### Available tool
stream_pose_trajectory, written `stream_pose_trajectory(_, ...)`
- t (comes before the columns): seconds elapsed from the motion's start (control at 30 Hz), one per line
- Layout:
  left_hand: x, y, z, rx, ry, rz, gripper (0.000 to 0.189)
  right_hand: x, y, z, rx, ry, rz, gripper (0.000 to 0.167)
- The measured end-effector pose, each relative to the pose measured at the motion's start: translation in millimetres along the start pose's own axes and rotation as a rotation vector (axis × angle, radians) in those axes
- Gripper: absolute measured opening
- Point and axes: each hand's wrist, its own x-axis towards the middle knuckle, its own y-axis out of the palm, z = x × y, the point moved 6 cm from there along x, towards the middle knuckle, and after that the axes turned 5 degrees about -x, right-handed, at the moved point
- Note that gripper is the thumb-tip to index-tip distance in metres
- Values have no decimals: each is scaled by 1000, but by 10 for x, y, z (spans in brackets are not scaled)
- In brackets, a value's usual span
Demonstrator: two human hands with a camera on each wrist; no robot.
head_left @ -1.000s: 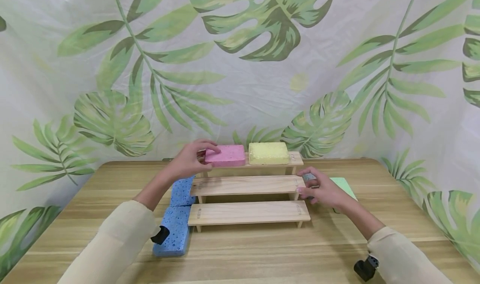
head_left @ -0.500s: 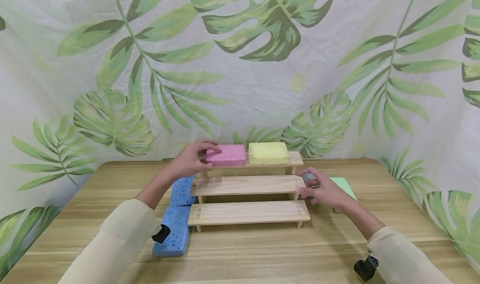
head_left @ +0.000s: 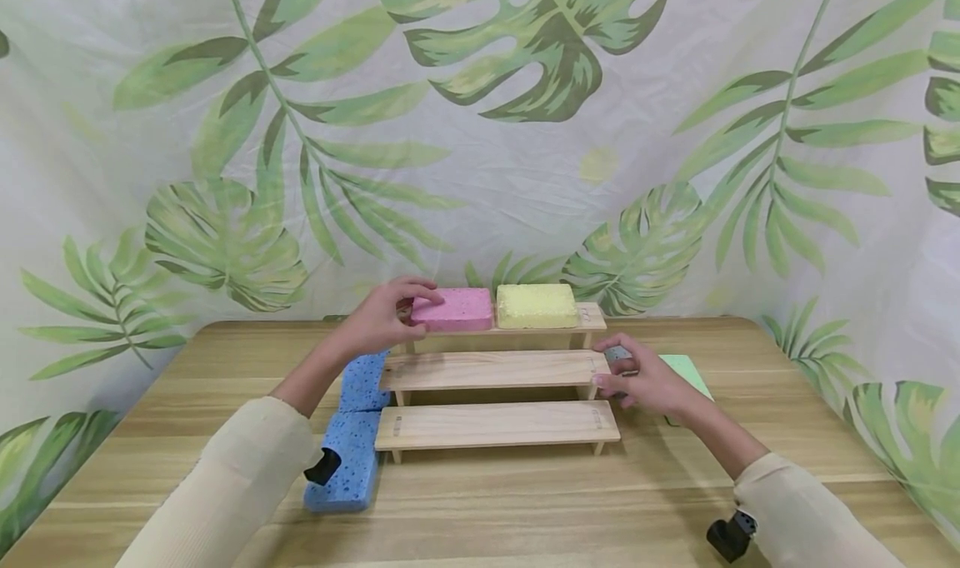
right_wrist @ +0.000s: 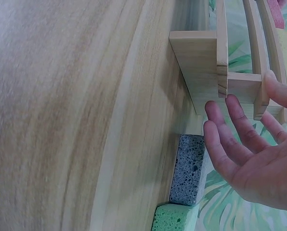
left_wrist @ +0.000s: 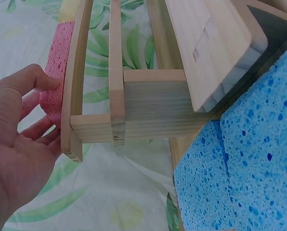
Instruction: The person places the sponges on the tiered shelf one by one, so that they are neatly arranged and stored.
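Observation:
A three-tier wooden display stand stands mid-table. On its top tier lie a pink sponge and, to its right, a yellow sponge. My left hand holds the pink sponge's left end, fingers bent over it in the left wrist view, where the pink sponge stays on the board. My right hand grips the right end of the middle tier between thumb and index finger. In the right wrist view, the right hand's other fingers extend near the lower tier's end.
Two blue sponges lie end to end left of the stand. On the right, a green sponge and a dark grey sponge sit on the wooden table, partly behind my right hand. A leaf-patterned cloth hangs behind.
The pink sponge has shifted very slightly to the right toward the yellow one, with my left hand on it. My right hand keeps its place.

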Motion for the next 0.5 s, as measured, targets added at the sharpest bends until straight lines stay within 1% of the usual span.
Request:
stream_pose_trajectory(0.13, -10, -5, 10, -22, 0, 1, 42, 0, 0, 2, -5, -1, -3, 53)
stream_pose_trajectory(0.37, -80, -51, 24, -104, -19, -1, 52, 1, 0, 1, 5, -4, -2, 52)
stream_pose_trajectory(0.5, -152, -112, 6, -85, -13, -16, 52, 2, 1, 0, 9, -5, -1, 53)
